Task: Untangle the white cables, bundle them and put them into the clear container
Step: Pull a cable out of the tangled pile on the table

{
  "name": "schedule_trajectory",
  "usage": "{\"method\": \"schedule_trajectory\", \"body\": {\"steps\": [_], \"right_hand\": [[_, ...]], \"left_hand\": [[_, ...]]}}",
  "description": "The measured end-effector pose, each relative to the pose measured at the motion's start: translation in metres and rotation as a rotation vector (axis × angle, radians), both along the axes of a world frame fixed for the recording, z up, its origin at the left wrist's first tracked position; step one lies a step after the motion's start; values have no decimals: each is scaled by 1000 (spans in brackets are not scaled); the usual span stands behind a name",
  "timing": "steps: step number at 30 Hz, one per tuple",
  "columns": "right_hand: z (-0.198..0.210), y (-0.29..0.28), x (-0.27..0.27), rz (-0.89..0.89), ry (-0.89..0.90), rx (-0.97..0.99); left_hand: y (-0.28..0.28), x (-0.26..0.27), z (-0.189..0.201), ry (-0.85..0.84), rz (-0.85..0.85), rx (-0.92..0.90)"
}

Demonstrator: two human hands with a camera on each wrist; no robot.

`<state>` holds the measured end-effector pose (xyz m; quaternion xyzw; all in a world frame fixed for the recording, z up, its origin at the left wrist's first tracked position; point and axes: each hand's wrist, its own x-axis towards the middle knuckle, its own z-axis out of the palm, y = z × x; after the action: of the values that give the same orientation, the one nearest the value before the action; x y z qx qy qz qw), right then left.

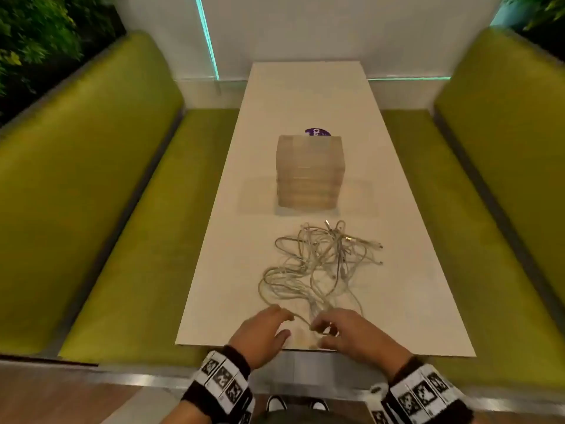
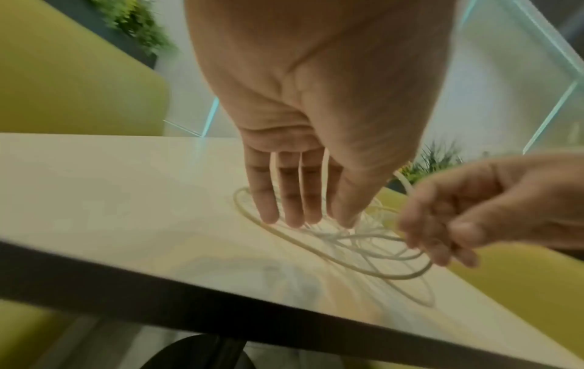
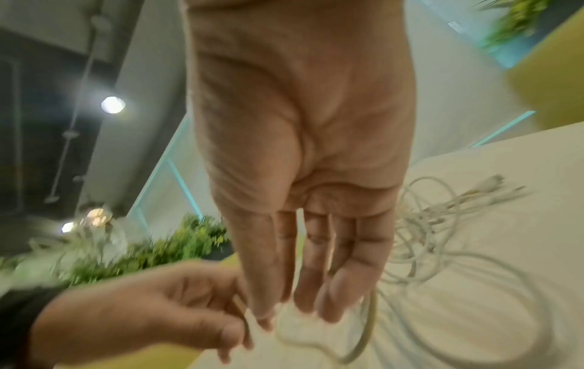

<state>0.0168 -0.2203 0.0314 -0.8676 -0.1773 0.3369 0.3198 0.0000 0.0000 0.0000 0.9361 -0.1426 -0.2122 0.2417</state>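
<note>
White table (image 1: 397,209), purple "Cla" label (image 1: 318,132).

Left hand (image 2: 303,119) fingers straight over white cables (image 2: 332,239), table (image 2: 110,199)

Café or office lounge booth: green benches (image 1: 128,185) flanking a long white table (image 1: 308,96), teal-lit glass partition (image 1: 208,38), plant wall (image 1: 33,35), exposed ceiling lights (image 3: 113,104).

White cables (image 1: 321,264) tangled on table, clear container (image 1: 308,172) just beyond
</note>
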Motion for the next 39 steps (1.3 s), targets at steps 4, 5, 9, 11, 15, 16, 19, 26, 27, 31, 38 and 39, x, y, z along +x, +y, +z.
{"method": "schedule_trajectory", "body": {"steps": [4, 5, 9, 11, 15, 16, 19, 26, 27, 31, 38, 39], "right_hand": [[-31, 36, 9, 24, -200, -305], [-39, 38, 7, 30, -215, -352], [-50, 34, 5, -26, -247, -372], [-52, 31, 5, -36, -248, -357], [-49, 28, 2, 8, -207, -293], [-47, 28, 1, 20, -183, -273], [-38, 25, 2, 43, -143, -248], [-31, -13, 33, -38, -173, -389], [-30, -21, 39, -82, -180, -387], [-23, -42, 56, -223, -196, -170], [-18, -11, 55, -179, -266, -132], [-17, -6, 54, -178, -287, -149]], "left_hand": [[-22, 24, -17, -67, -158, 201], [-24, 26, -21, -88, -178, 238], [-19, 30, -28, -153, -193, 221], [-17, 31, -28, -160, -214, 207], [-17, 26, -28, -140, -242, 241], [-17, 25, -25, -132, -249, 254], [-11, 20, -11, -83, -195, 94], [66, 26, 5, -270, 198, -218], [77, 27, 9, -318, 257, -237], [102, 26, 16, -325, 384, -224], [33, 20, 8, -71, 103, -177], [16, 20, 11, -47, 110, -253]]}}
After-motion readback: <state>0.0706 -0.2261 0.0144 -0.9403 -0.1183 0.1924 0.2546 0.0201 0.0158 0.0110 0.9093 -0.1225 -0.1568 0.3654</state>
